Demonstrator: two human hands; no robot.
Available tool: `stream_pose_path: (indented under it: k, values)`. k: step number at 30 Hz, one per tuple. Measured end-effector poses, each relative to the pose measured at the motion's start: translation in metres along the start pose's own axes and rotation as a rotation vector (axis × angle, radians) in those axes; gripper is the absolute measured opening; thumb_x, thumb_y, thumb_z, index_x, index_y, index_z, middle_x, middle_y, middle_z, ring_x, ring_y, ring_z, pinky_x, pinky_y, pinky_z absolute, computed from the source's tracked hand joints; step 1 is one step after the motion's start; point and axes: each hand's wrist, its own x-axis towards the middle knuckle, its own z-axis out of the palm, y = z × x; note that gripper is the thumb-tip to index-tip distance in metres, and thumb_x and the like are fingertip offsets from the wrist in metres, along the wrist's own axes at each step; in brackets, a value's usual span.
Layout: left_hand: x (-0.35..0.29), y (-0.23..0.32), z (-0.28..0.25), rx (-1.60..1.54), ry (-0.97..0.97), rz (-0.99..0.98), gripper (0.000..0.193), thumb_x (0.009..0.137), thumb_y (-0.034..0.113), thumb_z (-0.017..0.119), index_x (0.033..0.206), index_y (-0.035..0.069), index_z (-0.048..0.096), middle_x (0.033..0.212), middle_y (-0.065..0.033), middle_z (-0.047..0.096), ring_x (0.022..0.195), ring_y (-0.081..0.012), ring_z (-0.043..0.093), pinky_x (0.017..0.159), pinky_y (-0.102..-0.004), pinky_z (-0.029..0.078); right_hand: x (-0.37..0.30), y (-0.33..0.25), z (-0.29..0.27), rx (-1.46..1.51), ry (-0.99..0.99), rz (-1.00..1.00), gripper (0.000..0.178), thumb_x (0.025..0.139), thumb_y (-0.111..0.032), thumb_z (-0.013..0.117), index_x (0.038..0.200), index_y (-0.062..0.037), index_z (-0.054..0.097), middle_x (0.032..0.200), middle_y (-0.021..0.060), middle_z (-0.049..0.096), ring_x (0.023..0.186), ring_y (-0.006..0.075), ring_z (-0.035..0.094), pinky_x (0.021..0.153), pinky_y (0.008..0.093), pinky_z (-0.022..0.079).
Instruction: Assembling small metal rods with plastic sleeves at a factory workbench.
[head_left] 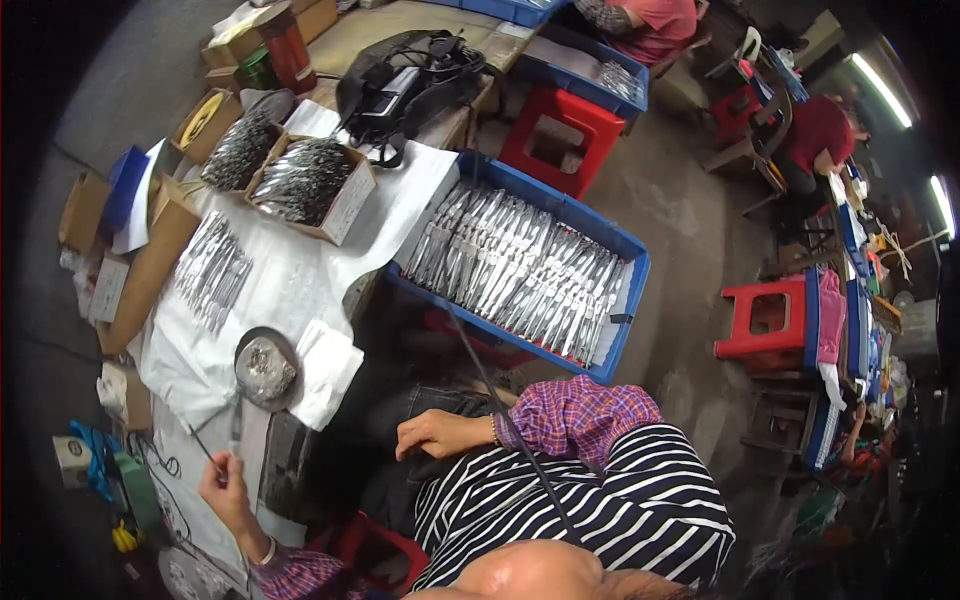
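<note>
My left hand (225,490) is closed in a pinch on a slim dark rod (203,443), whose light tip points up and away over the white-covered bench. Its exact kind does not show. Just beyond sits a dark round dish (267,338) holding a crumpled, shiny clear lump (266,372). Beside the dish lies a folded white cloth or paper (326,366). Farther up the bench, several slim silver metal pieces (213,272) lie in a row. My right hand (440,435) rests over my lap, fingers loosely bent and apart, with nothing visible in it.
A blue crate (640,262) full of slim silver pieces stands right of the bench. Cardboard boxes (345,205) of similar pieces and a black bag (425,75) are farther back. Red stools (562,125) stand beyond; other people (815,140) sit at the far right and back.
</note>
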Motion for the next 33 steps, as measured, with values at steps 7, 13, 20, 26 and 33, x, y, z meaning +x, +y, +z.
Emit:
stream_pose_path:
  k: [7,13,20,26,33]
  values:
    - [-0.113,-0.002,0.016,-0.057,-0.004,-0.045,0.004,0.076,0.004,0.065,0.077,0.003,0.061,0.062,0.0073,0.045,0.054,-0.0019,0.037,0.049,-0.0190,0.025,0.006,-0.001,0.006,-0.071,0.026,-0.021,0.033,0.065,0.004,0.050,0.092,-0.0063,0.065,0.083,0.0080,0.061,0.076,0.0267,0.061,0.065,0.0347,0.048]
    - [-0.146,-0.011,0.035,0.002,0.029,-0.064,0.007,0.071,0.002,0.067,0.071,0.000,0.060,0.058,0.0076,0.041,0.055,-0.0026,0.034,0.049,-0.0210,0.025,-0.001,0.008,0.012,-0.297,-0.050,0.044,0.034,0.068,0.003,0.050,0.096,-0.0066,0.065,0.089,0.0076,0.061,0.081,0.0258,0.061,0.069,0.0347,0.049]
    - [-0.154,-0.010,0.046,-0.038,0.042,-0.118,0.009,0.070,0.001,0.067,0.071,-0.001,0.059,0.059,0.0055,0.043,0.056,-0.0030,0.036,0.050,-0.0213,0.026,0.010,0.009,0.011,-0.283,-0.105,0.064,0.029,0.071,0.000,0.053,0.097,-0.0054,0.065,0.091,0.0099,0.059,0.083,0.0298,0.059,0.071,0.0369,0.049]
    - [-0.162,-0.016,0.050,-0.099,0.045,-0.190,0.008,0.070,0.000,0.067,0.073,-0.002,0.060,0.059,0.0055,0.043,0.056,-0.0026,0.036,0.050,-0.0211,0.026,0.007,0.006,0.012,-0.290,-0.147,0.107,0.025,0.073,-0.002,0.056,0.096,-0.0053,0.065,0.091,0.0103,0.058,0.082,0.0305,0.059,0.070,0.0379,0.048]
    - [-0.155,-0.004,0.060,-0.095,0.005,-0.163,0.006,0.069,0.000,0.066,0.073,-0.002,0.061,0.060,0.0050,0.046,0.056,-0.0027,0.037,0.050,-0.0207,0.025,0.010,0.004,0.011,-0.266,-0.126,0.091,0.024,0.075,-0.002,0.057,0.097,-0.0043,0.065,0.091,0.0110,0.058,0.081,0.0302,0.059,0.070,0.0372,0.048]
